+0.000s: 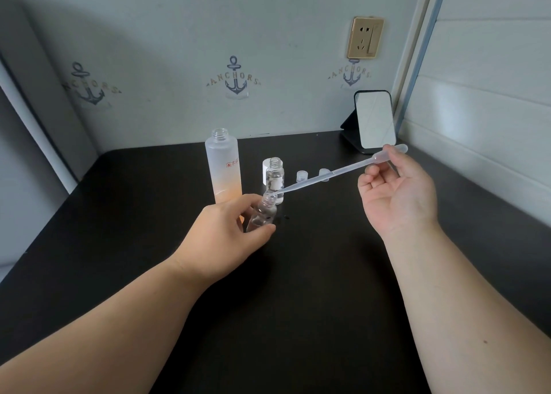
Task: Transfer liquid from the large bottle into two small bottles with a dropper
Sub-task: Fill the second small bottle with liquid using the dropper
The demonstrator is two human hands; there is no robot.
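The large frosted bottle (224,167), orange toward its base, stands uncapped at the back of the dark table (298,289). My left hand (226,232) grips a small clear bottle (262,213), tilted to the right just above the table. My right hand (399,191) pinches the bulb of a clear plastic dropper (334,173), whose tip rests in that small bottle's mouth. A second small clear bottle (275,179) stands upright and uncapped just behind.
A white cap (265,171) stands behind the second small bottle, and two small clear caps (301,175) (324,173) sit to its right. A standing mirror (374,119) is at the back right corner. Walls close the table at the back and right.
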